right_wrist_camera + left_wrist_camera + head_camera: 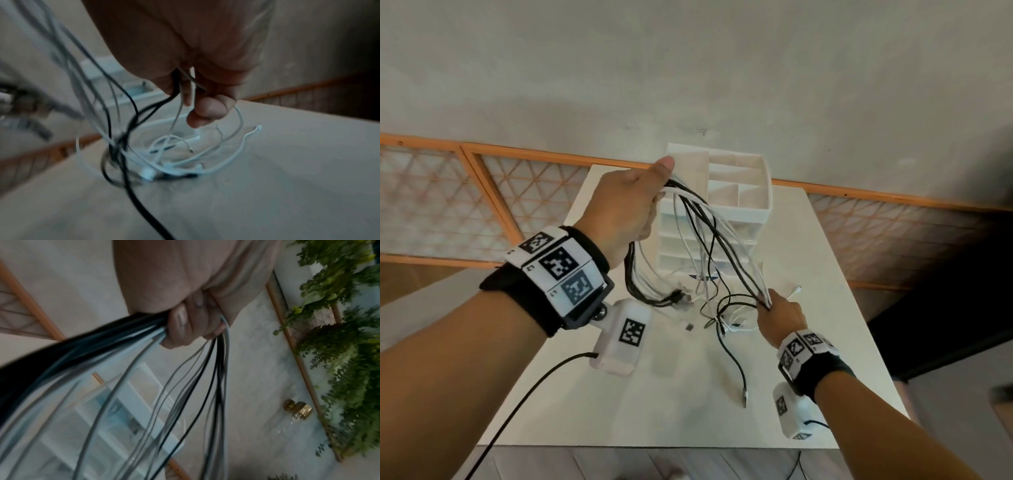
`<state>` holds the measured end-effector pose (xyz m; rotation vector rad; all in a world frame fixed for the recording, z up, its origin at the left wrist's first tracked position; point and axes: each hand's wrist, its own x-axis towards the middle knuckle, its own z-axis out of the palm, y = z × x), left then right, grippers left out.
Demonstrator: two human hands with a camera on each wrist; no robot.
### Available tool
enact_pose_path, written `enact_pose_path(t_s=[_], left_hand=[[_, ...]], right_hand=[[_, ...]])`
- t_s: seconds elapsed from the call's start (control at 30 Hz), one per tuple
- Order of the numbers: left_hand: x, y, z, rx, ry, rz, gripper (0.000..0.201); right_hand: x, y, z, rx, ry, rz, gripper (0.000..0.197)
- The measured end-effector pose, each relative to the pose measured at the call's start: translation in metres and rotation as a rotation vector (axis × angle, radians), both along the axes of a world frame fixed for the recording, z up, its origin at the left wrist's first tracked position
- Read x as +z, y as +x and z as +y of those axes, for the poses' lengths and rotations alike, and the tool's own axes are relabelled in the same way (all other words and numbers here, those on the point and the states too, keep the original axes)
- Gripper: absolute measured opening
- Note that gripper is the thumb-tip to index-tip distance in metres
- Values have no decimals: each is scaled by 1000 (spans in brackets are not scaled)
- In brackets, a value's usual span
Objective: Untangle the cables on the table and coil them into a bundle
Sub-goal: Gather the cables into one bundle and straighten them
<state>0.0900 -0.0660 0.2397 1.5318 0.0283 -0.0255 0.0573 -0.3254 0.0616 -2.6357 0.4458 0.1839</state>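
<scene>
Fingers [180, 324] of the left hand [626, 205] are curling tight round a thick bunch of black and white cables [709, 226], thumb pressing on top, the whole fist raised high above the table [825, 260]. Down at the other end, the right hand [780, 318] is gripping the same strands lower, its fingers [207, 112] folded round several black and white lines, close above the tabletop. Between the two fists the cables are stretching in a slanting fan, top left to lower right. From the left fist a second group is hanging straight down, plugs dangling near the wrist camera. Below the right hand the loose ends are lying in a tangle [164, 159] on the table, white connectors splaying out, one black lead [736, 370] trailing toward the near edge. Behind the cables a white drawer organiser [739, 192] is standing at the far side of the table, open compartments on top. Beyond it, in the left wrist view, a wall, green foliage [339, 353] and a brass knob [298, 408] are showing.
</scene>
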Motion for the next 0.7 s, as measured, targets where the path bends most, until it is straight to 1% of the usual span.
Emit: enact_pose_path(t_s=[0.03,0.07,0.13,0.17,0.2,0.23,0.27,0.33,0.37,0.4,0.43,0.47,0.5,0.57,0.63,0.67,0.7], left_hand=[[-1,1,2,-9,42,1,47],[-4,1,4,-9,98,5,49],[-11,3,7,-2,237,20,52],[-16,3,8,1,313,36,54],[-20,2,8,8,395,52,54],[-25,2,9,17,482,68,54],[-30,1,9,21,566,87,52],[-39,0,13,15,699,132,50],[-44,0,16,18,738,160,50],[-48,1,20,33,754,186,50],[-50,1,25,61,745,206,50],[-50,2,30,97,713,217,49],[-49,2,34,132,666,216,48],[-43,3,38,187,578,179,45],[-33,5,36,221,477,112,43],[-27,7,34,233,400,80,45],[-22,9,32,244,309,56,47]], right_hand=[[7,5,1,-90,140,-21,22],[18,8,4,-164,334,-77,22],[47,17,10,-234,827,-260,21],[66,18,14,-232,1102,-321,22],[87,20,17,-207,1335,-349,20],[102,23,18,-155,1435,-393,18],[116,24,19,-86,1419,-469,21],[128,28,14,7,1214,-670,23],[129,29,11,21,1067,-760,20],[127,30,5,49,900,-809,18],[122,29,0,62,702,-795,19],[115,27,-6,49,518,-714,22],[104,25,-12,13,386,-609,30],[80,19,-19,-14,233,-420,38],[50,15,-23,34,97,-270,39],[36,13,-25,32,65,-174,43],[22,11,-29,-8,76,-70,49]])
